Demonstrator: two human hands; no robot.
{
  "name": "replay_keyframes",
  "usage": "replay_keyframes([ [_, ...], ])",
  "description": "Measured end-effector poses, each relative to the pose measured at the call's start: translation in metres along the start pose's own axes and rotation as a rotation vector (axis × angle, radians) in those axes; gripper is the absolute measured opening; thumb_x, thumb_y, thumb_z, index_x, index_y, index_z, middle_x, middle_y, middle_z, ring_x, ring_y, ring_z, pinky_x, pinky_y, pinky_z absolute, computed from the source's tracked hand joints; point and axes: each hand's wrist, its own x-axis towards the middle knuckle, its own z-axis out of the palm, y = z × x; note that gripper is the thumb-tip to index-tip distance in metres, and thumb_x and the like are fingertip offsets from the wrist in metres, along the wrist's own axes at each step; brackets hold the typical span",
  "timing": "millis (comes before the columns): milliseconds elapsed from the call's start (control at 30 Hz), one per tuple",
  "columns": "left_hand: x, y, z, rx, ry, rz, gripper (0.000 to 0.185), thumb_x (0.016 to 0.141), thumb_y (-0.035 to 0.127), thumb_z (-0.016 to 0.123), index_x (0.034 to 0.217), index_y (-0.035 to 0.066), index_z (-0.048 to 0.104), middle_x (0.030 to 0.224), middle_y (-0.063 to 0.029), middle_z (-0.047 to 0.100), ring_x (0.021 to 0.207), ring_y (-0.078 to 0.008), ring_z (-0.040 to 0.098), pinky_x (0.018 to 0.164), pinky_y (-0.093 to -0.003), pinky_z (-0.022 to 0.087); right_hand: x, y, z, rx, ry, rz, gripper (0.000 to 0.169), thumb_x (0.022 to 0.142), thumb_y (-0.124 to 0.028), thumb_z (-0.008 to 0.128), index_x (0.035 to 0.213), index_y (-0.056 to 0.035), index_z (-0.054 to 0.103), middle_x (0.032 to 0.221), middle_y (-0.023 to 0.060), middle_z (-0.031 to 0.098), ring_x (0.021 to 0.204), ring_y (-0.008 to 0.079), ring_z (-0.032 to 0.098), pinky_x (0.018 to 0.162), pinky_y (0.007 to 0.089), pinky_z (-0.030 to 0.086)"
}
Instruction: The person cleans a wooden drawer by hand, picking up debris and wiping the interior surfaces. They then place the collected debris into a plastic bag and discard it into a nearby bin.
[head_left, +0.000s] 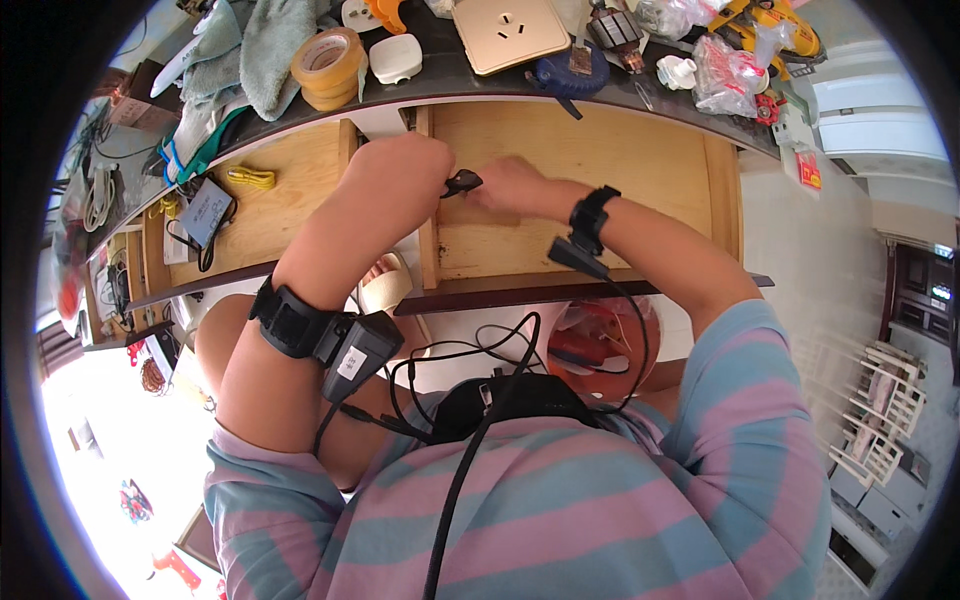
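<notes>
My left hand (409, 165) is curled in a fist above the left wall of an open wooden drawer (577, 142). A small black object (463, 182) sticks out of it toward the right; its exact kind is hard to make out. At the other end of this object is my right hand (514, 186), its fingers bent against it and somewhat blurred by motion. Both hands hover over the drawer's left part, close together. What lies inside the left fist is hidden.
A second open drawer (277, 202) on the left holds a yellow cable (251, 177) and a grey box (205, 213). On the desktop are tape rolls (328, 67), a gold wall socket (510, 34) and a blue tape measure (574, 71). Below is a red bucket (637, 337); black cables (465, 352) cross my lap.
</notes>
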Motion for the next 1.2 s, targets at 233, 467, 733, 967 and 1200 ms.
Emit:
replay_keyframes([
  [233, -0.005, 0.000, -0.003, -0.007, -0.010, -0.003, 0.007, 0.073, 0.011, 0.057, 0.075, 0.007, 0.062, 0.068, -0.0151, 0.059, 0.069, -0.0327, 0.057, 0.060, -0.0415, 0.046, 0.012, 0.003, -0.024, -0.038, -0.082, 0.120, 0.012, 0.079, -0.023, 0.048, 0.087, -0.0176, 0.055, 0.070, 0.0128, 0.060, 0.065, 0.0340, 0.058, 0.056, 0.0441, 0.045],
  [467, -0.008, 0.003, -0.009, -0.007, 0.031, 0.019, 0.006, 0.073, 0.010, 0.057, 0.074, 0.006, 0.061, 0.066, -0.0138, 0.058, 0.069, -0.0322, 0.058, 0.059, -0.0410, 0.045, -0.001, 0.003, 0.008, 0.111, -0.002, 0.023, 0.016, 0.077, -0.023, 0.052, 0.091, -0.0172, 0.056, 0.067, 0.0120, 0.058, 0.063, 0.0345, 0.057, 0.055, 0.0438, 0.046],
  [733, -0.011, 0.010, 0.002, -0.060, 0.002, 0.075, 0.004, 0.067, 0.007, 0.057, 0.069, 0.004, 0.059, 0.066, -0.0142, 0.057, 0.069, -0.0322, 0.058, 0.059, -0.0391, 0.046, -0.012, -0.003, 0.038, 0.148, -0.124, -0.243, 0.022, 0.078, -0.021, 0.055, 0.099, -0.0136, 0.053, 0.097, 0.0102, 0.056, 0.075, 0.0317, 0.057, 0.064, 0.0407, 0.047],
  [967, -0.012, 0.012, 0.002, -0.131, 0.025, 0.116, 0.004, 0.066, 0.004, 0.056, 0.069, 0.004, 0.058, 0.066, -0.0140, 0.056, 0.069, -0.0315, 0.058, 0.061, -0.0384, 0.047, -0.004, -0.015, 0.012, 0.773, -0.550, 0.281, 0.022, 0.077, -0.014, 0.059, 0.097, -0.0061, 0.055, 0.070, 0.0071, 0.058, 0.063, 0.0177, 0.055, 0.056, 0.0326, 0.044],
  [1200, -0.010, 0.012, 0.002, -0.109, 0.024, 0.123, 0.005, 0.066, 0.004, 0.055, 0.070, 0.004, 0.058, 0.067, -0.0138, 0.057, 0.070, -0.0305, 0.058, 0.061, -0.0378, 0.047, 0.000, -0.001, 0.019, 0.904, -0.570, 0.286, 0.010, 0.077, -0.009, 0.060, 0.077, 0.0000, 0.055, 0.061, 0.0054, 0.055, 0.052, 0.0131, 0.053, 0.048, 0.0269, 0.043],
])
